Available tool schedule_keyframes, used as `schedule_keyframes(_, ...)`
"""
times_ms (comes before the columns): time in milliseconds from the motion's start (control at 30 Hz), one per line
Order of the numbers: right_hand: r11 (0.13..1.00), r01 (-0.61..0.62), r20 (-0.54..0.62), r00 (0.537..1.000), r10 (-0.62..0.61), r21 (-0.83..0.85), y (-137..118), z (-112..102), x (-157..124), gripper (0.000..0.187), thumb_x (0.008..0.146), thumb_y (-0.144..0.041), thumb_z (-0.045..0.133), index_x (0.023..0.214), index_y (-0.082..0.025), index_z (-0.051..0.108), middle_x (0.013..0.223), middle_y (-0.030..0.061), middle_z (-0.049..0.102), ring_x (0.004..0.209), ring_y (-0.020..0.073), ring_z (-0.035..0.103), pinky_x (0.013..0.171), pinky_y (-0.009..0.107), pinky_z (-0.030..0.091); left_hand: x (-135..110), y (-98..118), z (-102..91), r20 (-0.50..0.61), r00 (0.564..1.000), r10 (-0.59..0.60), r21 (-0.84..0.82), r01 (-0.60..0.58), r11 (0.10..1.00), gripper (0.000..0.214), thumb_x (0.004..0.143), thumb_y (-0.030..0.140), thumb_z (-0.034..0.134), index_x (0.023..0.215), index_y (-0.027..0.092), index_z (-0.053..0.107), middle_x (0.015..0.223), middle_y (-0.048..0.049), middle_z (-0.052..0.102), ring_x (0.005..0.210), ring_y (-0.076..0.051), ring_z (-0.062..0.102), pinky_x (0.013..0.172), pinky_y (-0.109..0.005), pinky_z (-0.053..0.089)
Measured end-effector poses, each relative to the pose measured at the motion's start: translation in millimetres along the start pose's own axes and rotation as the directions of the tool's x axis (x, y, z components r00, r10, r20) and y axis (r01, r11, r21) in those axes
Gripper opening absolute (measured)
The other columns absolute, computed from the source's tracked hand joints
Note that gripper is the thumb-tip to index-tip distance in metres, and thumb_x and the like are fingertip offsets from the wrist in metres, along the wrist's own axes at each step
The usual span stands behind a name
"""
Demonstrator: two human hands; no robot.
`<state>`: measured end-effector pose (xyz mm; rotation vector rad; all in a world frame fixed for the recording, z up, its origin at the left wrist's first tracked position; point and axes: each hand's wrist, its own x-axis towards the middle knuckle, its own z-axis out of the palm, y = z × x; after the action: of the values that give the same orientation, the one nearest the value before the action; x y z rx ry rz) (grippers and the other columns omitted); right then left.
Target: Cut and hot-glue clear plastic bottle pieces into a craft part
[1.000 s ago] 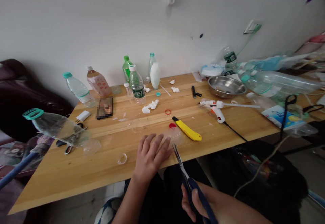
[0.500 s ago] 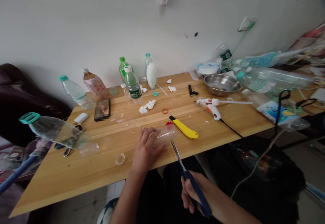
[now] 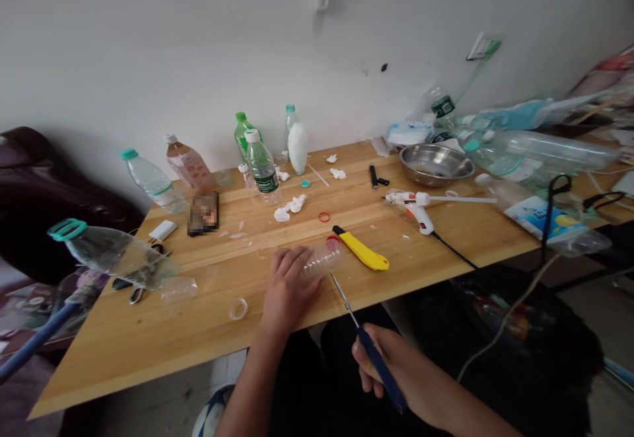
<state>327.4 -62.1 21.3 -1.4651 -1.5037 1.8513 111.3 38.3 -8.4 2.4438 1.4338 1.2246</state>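
Observation:
My left hand (image 3: 287,285) rests on the wooden table (image 3: 198,321) with its fingers closed around a small clear plastic bottle (image 3: 324,257) that lies on its side, its red cap pointing right. Blue-handled scissors (image 3: 364,338) are held in my right hand (image 3: 391,364) just off the table's front edge. Their blade tips point up at the bottle, close to its near side. A yellow utility knife (image 3: 361,249) lies just right of the bottle.
Several upright bottles (image 3: 260,166) stand at the back of the table. A white glue gun (image 3: 419,209) with its cord, a steel bowl (image 3: 436,163) and large clear bottles (image 3: 535,153) fill the right side. A cut bottle (image 3: 113,252) and another pair of scissors lie at left.
My left hand went from lying flat on the table to gripping the small bottle. The scissors in my right hand moved up and left until their tips neared the bottle.

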Motion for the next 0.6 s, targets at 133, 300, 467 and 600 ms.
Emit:
schedule_keyframes(133,1.000,-0.005,0.016,1.000,0.004,0.027,-2.3,-1.9,0.8,0.055,0.090,-0.075,0.047,0.084,-0.020,0.049,0.072,0.0009,0.063,0.063,0.0131,0.056,0.061,0.027,0.042,1.8,1.8,0.8,-0.013,1.000,-0.011,0.003,0.011,1.000,0.042,0.083,0.023,0.076,0.122,0.018,0.063,0.119,-0.0098,0.071,0.113,-0.026,0.061,0.102,-0.048,0.051)
schedule_keyframes(300,0.997,-0.002,0.041,0.999,-0.002,0.081,0.1,-3.8,1.7,0.052,0.089,-0.073,0.051,0.081,-0.021,0.047,0.069,0.0000,0.063,0.059,0.0129,0.056,0.059,0.027,0.041,4.6,5.6,2.6,-0.039,0.999,-0.035,0.018,0.036,0.999,0.040,0.081,0.021,0.077,0.118,0.018,0.064,0.118,-0.0104,0.072,0.112,-0.027,0.062,0.103,-0.050,0.050)
schedule_keyframes(467,0.997,0.007,0.035,0.999,-0.010,0.083,-2.3,-6.4,5.6,0.053,0.088,-0.073,0.052,0.081,-0.021,0.046,0.068,-0.0007,0.063,0.058,0.0117,0.054,0.057,0.026,0.038,7.5,8.2,1.9,-0.040,0.997,-0.073,0.024,0.074,0.997,0.042,0.077,0.019,0.079,0.116,0.018,0.065,0.116,-0.0091,0.072,0.111,-0.028,0.062,0.101,-0.049,0.052)
schedule_keyframes(600,0.994,-0.022,0.090,0.996,0.012,0.111,-7.9,-9.0,7.2,0.060,0.085,-0.081,0.046,0.081,-0.020,0.046,0.067,-0.0005,0.062,0.056,0.0103,0.053,0.052,0.023,0.033,9.4,8.2,1.1,-0.035,0.995,-0.095,0.025,0.096,0.995,0.042,0.076,0.019,0.080,0.116,0.019,0.066,0.116,-0.0084,0.072,0.109,-0.028,0.062,0.098,-0.047,0.053)
